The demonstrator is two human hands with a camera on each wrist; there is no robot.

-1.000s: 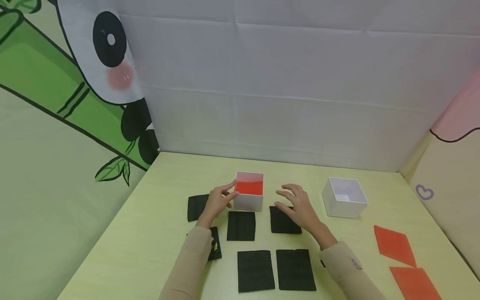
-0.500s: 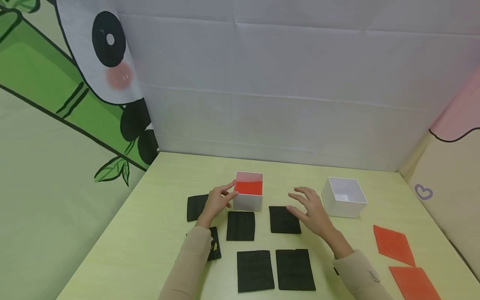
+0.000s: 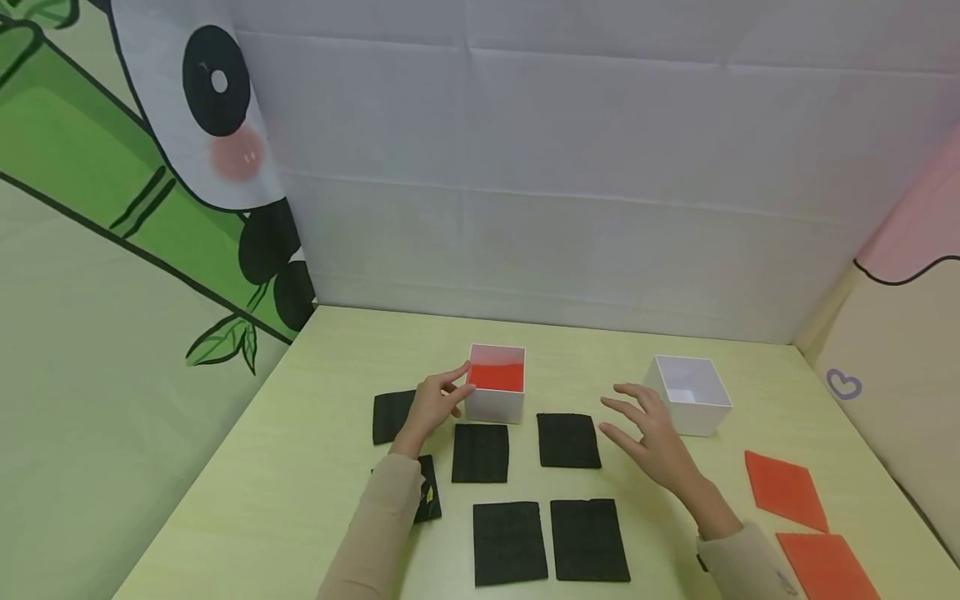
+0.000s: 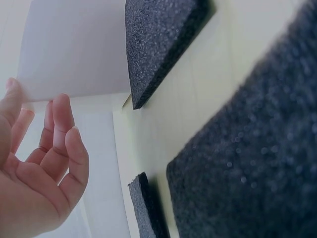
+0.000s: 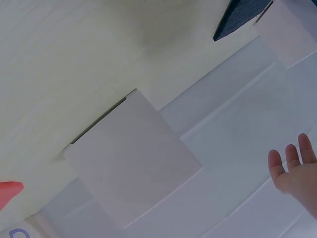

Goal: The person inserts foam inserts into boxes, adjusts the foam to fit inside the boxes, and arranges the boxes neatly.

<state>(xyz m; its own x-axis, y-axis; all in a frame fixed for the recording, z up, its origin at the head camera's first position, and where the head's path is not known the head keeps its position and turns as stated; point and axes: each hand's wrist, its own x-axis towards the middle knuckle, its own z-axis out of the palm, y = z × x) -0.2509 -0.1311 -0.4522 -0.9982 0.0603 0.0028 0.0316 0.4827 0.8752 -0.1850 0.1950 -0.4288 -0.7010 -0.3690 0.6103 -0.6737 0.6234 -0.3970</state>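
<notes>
My left hand (image 3: 432, 406) holds the front left corner of a white square box (image 3: 494, 406), thumb and forefinger at its rim. Red material (image 3: 497, 377) lies inside that box. In the left wrist view the thumb and fingers of my left hand (image 4: 47, 168) are at the edge of the box (image 4: 74, 49). My right hand (image 3: 651, 435) hovers with spread, loosely bent fingers and nothing in them, between a black foam square (image 3: 568, 440) and a second white box (image 3: 692, 417), whose visible inside is bare. In the right wrist view this box (image 5: 131, 161) appears with my right hand (image 5: 296, 173).
More black foam squares lie about: one in front of the left box (image 3: 480, 453), two nearer me (image 3: 510, 543), and others partly behind the left arm (image 3: 392, 415). Two red squares (image 3: 786, 490) lie at the right. A white cloth wall (image 3: 525, 250) stands behind the table (image 3: 360, 346).
My right hand has moved right and slightly nearer me, from over the black foam square towards the second white box. My left hand has stayed at the left box.
</notes>
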